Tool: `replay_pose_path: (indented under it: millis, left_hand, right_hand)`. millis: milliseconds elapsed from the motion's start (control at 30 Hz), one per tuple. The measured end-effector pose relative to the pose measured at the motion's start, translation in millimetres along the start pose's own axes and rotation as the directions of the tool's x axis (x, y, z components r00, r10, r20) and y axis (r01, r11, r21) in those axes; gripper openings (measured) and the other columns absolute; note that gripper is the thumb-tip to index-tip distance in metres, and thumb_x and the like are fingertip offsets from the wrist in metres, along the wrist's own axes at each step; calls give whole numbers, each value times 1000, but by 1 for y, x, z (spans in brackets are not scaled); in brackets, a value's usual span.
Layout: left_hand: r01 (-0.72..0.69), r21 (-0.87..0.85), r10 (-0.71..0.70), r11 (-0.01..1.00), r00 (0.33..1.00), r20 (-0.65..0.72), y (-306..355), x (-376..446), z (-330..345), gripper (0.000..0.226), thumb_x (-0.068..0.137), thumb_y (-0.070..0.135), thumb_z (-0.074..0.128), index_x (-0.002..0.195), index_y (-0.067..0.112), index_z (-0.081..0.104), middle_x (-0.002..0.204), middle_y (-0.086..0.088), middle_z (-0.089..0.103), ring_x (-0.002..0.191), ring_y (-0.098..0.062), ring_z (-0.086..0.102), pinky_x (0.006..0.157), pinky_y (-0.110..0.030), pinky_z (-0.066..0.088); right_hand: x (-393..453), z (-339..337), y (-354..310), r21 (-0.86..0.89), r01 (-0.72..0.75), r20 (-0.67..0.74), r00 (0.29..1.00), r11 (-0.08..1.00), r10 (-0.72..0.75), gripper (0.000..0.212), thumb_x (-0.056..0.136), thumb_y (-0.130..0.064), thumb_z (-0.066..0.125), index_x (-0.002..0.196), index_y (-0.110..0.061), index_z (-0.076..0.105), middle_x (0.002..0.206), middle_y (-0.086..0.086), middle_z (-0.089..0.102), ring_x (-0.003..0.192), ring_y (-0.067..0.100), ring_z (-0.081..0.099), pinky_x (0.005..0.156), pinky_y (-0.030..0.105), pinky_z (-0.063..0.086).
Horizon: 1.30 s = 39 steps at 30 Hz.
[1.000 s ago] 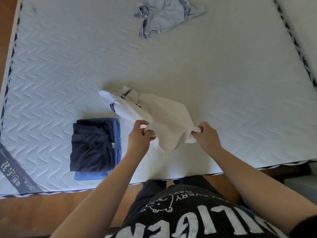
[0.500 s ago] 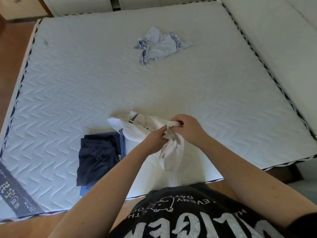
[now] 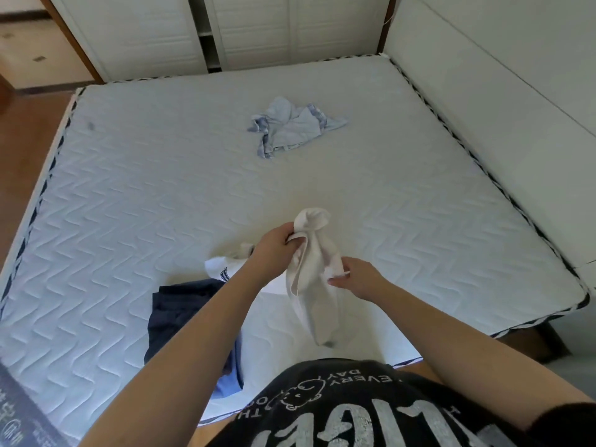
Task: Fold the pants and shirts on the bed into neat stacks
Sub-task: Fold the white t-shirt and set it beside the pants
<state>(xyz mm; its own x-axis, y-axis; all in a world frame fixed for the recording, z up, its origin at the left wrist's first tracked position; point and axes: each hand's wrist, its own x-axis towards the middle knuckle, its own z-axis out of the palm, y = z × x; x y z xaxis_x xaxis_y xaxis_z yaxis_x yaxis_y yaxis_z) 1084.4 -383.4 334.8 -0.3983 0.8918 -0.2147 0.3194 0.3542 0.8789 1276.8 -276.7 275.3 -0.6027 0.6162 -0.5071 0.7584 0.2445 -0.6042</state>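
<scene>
A white shirt (image 3: 317, 285) hangs bunched above the near part of the mattress (image 3: 129, 204). My left hand (image 3: 274, 250) grips its upper end, where a fold sticks up. My right hand (image 3: 358, 279) pinches its side lower down, and the tail droops toward the mattress edge. Part of the shirt with a dark emblem lies on the bed behind my left wrist. A folded stack of dark navy and blue garments (image 3: 180, 317) lies to the left, partly hidden by my left forearm. A crumpled light blue shirt (image 3: 290, 129) lies far out on the mattress.
White closet doors (image 3: 251, 30) stand beyond the far edge of the bed. A white padded panel (image 3: 500, 91) runs along the right side. Wood floor (image 3: 29, 140) shows on the left.
The white shirt has gone from spread between both hands to gathered into a hanging bunch. My left hand rose with its end; my right hand shifted lower. The view tilted up.
</scene>
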Motion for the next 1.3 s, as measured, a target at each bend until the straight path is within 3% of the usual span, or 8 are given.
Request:
replay_pose_path:
  millis: [100,200,300,500,667,867,1100,1300]
  left_hand:
    - [-20,-36,20,999,1000,-7,5,-1,-7,24,96,18,50,113,25,66,102,6,70,95,-13,64,82,-30,50]
    - [-48,-78,47,996,999,-18,5,-2,-14,21,96,14,50,107,23,66,96,2,71,84,-12,65,72,-25,52]
    - [-52,-62,49,997,997,-58,-1,0,-23,20,95,16,50,105,23,66,93,1,72,78,-11,66,68,-22,52]
    - [-45,36,47,998,996,-73,-17,9,-30,21,95,17,51,102,31,64,84,12,68,66,1,61,54,-8,42]
    - [-41,87,48,995,996,-81,-14,16,-20,25,94,15,52,104,33,66,81,11,68,64,-2,62,52,-9,40]
    - [42,86,-14,995,952,-305,-11,30,-19,23,99,16,47,104,22,69,85,2,69,55,3,63,53,-7,40]
    - [207,310,-40,928,882,-469,-5,45,2,26,102,28,43,86,14,59,78,-5,57,69,-22,51,59,-32,34]
    - [323,372,-98,870,853,-512,28,79,32,36,102,32,35,79,13,55,68,-4,57,65,-23,54,59,-33,38]
  right_hand:
    - [3,6,4,-142,-50,-42,998,989,45,27,95,-37,58,108,-15,67,105,4,67,94,23,60,71,27,42]
    - [3,7,4,-141,-90,-134,988,986,71,31,99,-36,52,72,-20,51,71,-2,58,72,22,59,62,29,44]
    - [0,-2,8,41,-72,-273,959,997,80,32,101,-31,50,74,-14,53,60,6,68,51,15,63,65,31,54]
    - [-10,-42,26,364,12,-419,895,931,152,34,102,-31,48,87,-7,67,79,10,70,65,14,71,60,26,59]
    - [-20,-74,38,154,35,-596,800,988,65,34,104,-25,40,77,-19,59,72,-2,64,65,14,67,55,12,45]
    - [-18,-108,61,291,134,-740,659,947,134,26,101,-15,39,100,-24,63,87,-7,64,64,1,64,63,18,52]
    - [-3,-170,87,680,321,-653,674,660,346,16,91,-10,48,89,-16,63,100,13,67,91,24,69,89,41,57]
    - [4,-248,131,751,351,-595,726,559,344,32,94,-36,63,81,-7,66,87,13,68,78,20,72,73,27,59]
